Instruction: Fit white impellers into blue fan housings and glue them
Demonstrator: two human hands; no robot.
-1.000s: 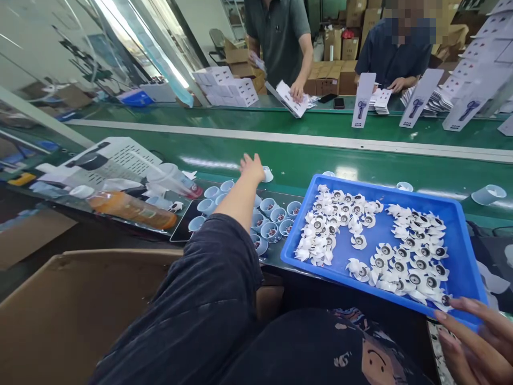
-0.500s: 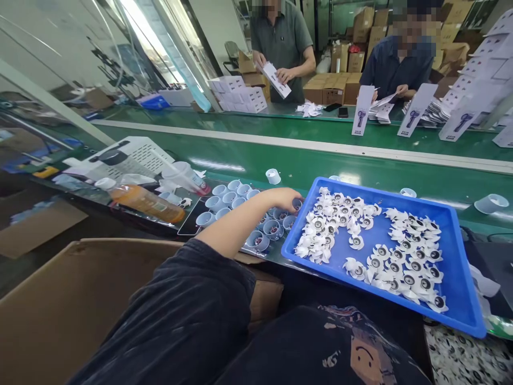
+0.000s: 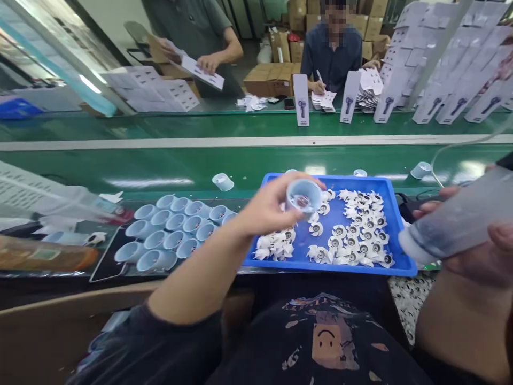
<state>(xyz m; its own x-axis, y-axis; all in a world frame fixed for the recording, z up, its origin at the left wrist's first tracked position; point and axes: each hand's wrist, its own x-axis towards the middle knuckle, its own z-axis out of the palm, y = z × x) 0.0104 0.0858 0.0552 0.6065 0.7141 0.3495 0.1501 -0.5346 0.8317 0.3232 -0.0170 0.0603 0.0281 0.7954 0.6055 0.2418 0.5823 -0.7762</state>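
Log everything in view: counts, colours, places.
Tray: one, blue, centre
Belt: one, green, behind tray
Fan impellers: dozens, white, in tray
Held cup: one, light blue, above tray
Clustered cups: about sixteen, light blue, left of tray
Loose cups: about four, pale blue, on belt
Cylindrical object: one, pale grey, at right
Bottle: one, orange, left
Printed boxes: several, white, across belt
Cartons: several, brown, background
Co-workers: two, dark shirts, across belt
Left hand: one, bare, gripping held cup
Right hand: one, bare, gripping cylindrical object
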